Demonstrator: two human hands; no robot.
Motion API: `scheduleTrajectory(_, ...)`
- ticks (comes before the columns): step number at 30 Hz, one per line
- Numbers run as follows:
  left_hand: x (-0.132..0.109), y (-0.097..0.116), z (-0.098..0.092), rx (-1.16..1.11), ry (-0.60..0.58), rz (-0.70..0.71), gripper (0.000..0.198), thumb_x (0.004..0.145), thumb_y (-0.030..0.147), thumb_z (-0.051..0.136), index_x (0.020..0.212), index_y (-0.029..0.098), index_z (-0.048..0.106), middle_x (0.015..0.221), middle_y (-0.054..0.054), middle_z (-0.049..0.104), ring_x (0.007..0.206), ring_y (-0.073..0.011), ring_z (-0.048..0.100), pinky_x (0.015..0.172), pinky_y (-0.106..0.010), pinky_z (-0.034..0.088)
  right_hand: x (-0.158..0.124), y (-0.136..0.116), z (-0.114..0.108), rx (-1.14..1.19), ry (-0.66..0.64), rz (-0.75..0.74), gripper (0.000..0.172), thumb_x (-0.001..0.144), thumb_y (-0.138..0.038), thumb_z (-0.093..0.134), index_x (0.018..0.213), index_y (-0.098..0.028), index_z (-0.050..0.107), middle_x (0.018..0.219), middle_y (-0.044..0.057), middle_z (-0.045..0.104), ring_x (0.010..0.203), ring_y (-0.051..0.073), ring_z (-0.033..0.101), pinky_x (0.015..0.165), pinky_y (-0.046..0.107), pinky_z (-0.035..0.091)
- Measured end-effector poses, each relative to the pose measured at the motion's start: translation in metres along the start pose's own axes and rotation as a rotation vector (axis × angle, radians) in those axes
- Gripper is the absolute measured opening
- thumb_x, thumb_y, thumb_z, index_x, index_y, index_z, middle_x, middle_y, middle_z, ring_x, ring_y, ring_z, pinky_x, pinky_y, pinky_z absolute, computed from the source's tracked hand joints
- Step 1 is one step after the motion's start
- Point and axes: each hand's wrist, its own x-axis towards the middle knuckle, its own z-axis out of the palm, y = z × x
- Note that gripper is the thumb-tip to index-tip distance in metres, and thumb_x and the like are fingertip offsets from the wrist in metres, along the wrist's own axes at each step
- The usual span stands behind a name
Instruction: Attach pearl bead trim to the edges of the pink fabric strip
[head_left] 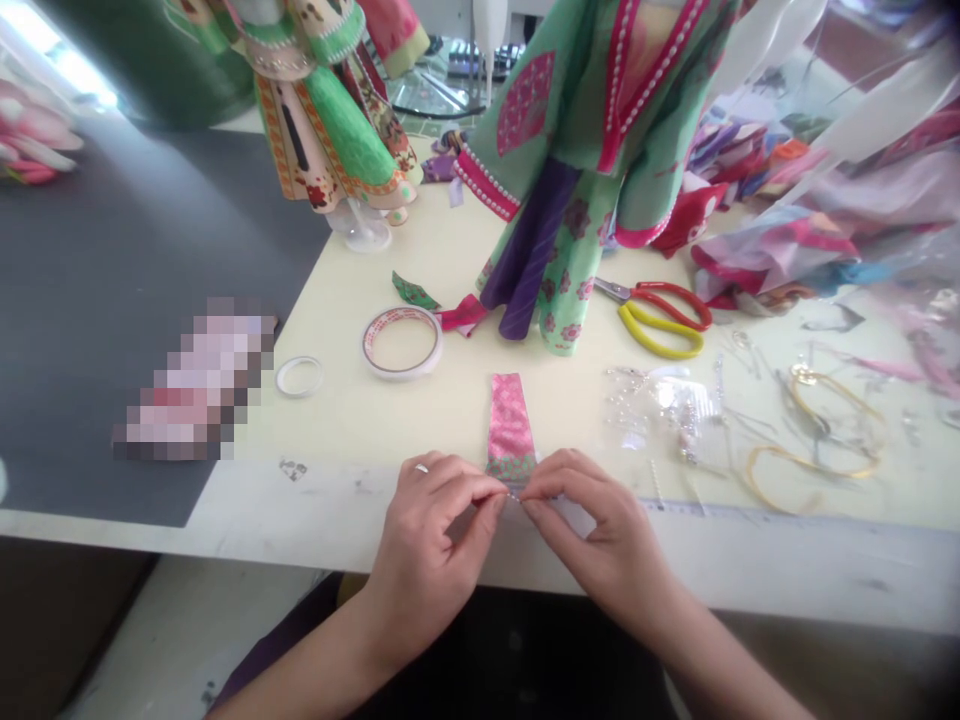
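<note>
L hand [442, 525] & R hand [600, 510] both pinch a tiny bead strand [514, 497], thumb to fingertip, by near end of pink fabric strip [510, 415].

My left hand [444, 520]: pinched, knuckles up
My right hand [596, 505]: pinched too, near left
My forearms [330, 640]: bare, converging

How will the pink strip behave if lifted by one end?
Probably floppy: the pink strip looks like thin fabric, lying flat on the table. Likely light, being small and thin. Its satiny sheen suggests it might slide a little under a push, though the weave is too small to judge grip.
</note>
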Motion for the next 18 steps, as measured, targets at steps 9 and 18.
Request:
scheduleTrajectory(9, -0.005, -0.018, -0.004, 0.191, 0.082, 0.133, 0.013, 0.082, 0.008, 0.057, 0.093, 0.015, 0.063, 0.084, -0.004, 0.064, 0.081, -0.0167, 0.054, 0.08, -0.036, 0.04, 0.008, 0.003, 0.006, -0.377, 0.065, -0.11, 0.013, 0.082, -0.007, 0.051, 0.078, -0.015, 0.061, 0.107, 0.011, 0.056, 0.101, 0.025, 0.048, 0.085, 0.043, 0.042)
scheduleTrajectory(18, -0.009, -0.017, -0.001, 0.375, 0.059, 0.255, 0.016, 0.081, 0.009, 0.06, 0.096, 0.013, 0.064, 0.085, -0.007, 0.065, 0.08, -0.0205, 0.052, 0.076, -0.039, 0.04, 0.013, 0.004, 0.016, -0.537, 0.077, -0.137, 0.013, 0.078, -0.008, 0.052, 0.071, -0.017, 0.058, 0.123, 0.011, 0.052, 0.119, 0.03, 0.038, 0.102, 0.055, 0.03)
